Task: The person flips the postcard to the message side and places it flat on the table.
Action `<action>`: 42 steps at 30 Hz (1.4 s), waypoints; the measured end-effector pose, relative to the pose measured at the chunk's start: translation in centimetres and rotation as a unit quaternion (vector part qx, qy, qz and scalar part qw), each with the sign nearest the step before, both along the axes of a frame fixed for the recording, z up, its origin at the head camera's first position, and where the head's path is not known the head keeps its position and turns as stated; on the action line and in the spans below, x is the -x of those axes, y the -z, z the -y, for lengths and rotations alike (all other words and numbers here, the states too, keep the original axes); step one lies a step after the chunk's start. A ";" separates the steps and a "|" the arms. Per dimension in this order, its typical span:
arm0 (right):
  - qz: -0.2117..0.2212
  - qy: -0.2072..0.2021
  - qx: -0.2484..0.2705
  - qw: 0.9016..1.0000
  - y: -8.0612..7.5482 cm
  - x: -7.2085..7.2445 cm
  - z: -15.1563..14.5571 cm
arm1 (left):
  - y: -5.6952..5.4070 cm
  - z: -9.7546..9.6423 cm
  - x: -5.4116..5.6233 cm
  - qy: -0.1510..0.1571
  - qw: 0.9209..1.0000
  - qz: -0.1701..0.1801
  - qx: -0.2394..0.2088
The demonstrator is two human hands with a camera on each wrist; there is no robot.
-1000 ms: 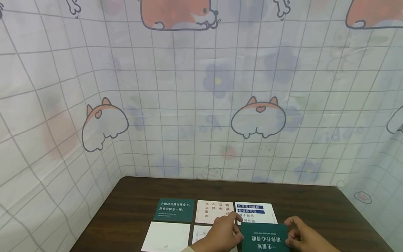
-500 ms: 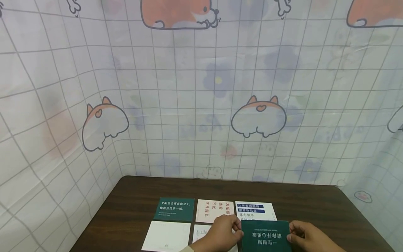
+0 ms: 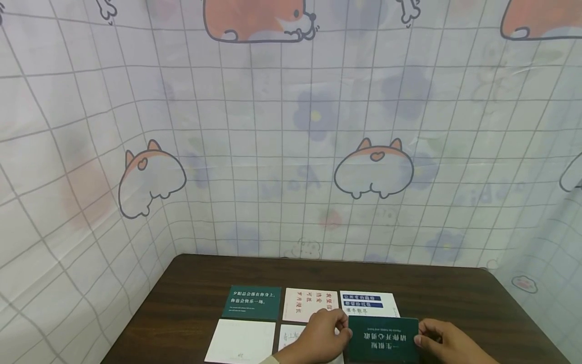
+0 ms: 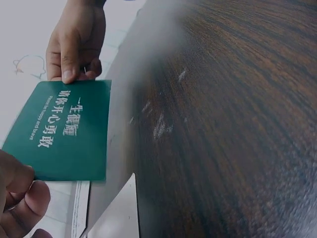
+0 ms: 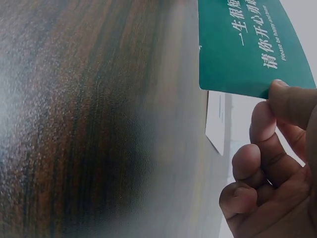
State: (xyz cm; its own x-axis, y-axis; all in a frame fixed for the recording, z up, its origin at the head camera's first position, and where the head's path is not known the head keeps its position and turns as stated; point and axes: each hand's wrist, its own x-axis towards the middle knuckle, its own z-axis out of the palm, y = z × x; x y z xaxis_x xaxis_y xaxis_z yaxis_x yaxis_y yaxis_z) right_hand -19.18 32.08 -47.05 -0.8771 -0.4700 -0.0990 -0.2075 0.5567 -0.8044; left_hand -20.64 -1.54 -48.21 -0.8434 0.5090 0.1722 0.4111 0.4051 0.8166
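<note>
Both hands hold one dark green postcard [image 3: 383, 337] with white lettering, which reads upside down in the head view. My left hand [image 3: 321, 334] pinches its left edge between thumb and fingers. At the opposite edge, my right hand [image 3: 443, 339] pinches it with thumb and index finger, the other fingers curled loosely, as the right wrist view shows. The left wrist view has the green card [image 4: 67, 131] raised above the table, stretched flat between the hands. Behind it lies a white card with blue bands [image 3: 369, 303], its lower part covered by the green one.
On the dark wooden table [image 3: 182, 303] lie a green card [image 3: 251, 303], a card with red writing [image 3: 310, 303], a blank-looking white card [image 3: 241, 341] and a card partly under my left hand [image 3: 289, 336]. A patterned curtain [image 3: 273, 202] encloses the table.
The green postcard has risen slightly and tipped, its face now looking shorter. My right hand has shifted a little to the right. The cards on the table stay put.
</note>
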 end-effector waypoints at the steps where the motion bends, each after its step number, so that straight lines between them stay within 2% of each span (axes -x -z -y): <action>1: -0.005 -0.003 -0.001 1.000 0.0 0.0 0.0 | 0.0 0.0 0.0 -0.002 1.000 -0.001 0.000; 10: -0.048 -0.020 -0.007 0.999 0.2 -0.2 -0.2 | 0.3 0.0 0.1 -0.005 1.000 -0.001 0.000; 20: -0.062 0.004 -0.037 0.997 0.1 -0.3 -0.3 | 0.3 0.1 0.3 -0.003 1.000 0.001 0.004; 33: -0.131 -0.020 -0.022 0.991 1.0 -0.3 -0.9 | 0.5 0.3 0.1 -0.001 1.000 -0.026 0.008; 37: -0.144 -0.032 -0.007 0.989 1.3 -0.1 -1.1 | 0.5 0.3 0.1 0.007 1.000 -0.026 0.008; 42: -0.151 -0.051 0.013 0.987 1.6 -0.1 -1.4 | 0.6 0.4 0.1 0.016 1.000 -0.010 0.001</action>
State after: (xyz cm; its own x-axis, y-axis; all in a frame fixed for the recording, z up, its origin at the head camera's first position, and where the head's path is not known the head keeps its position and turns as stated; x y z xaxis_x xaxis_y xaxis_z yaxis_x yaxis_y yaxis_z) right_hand -19.07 33.48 -48.62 -0.8128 -0.5564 0.1725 -0.4938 0.5009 -0.7108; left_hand -20.78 -1.95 -48.79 -0.8226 0.5367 0.1877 0.4404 0.3927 0.8073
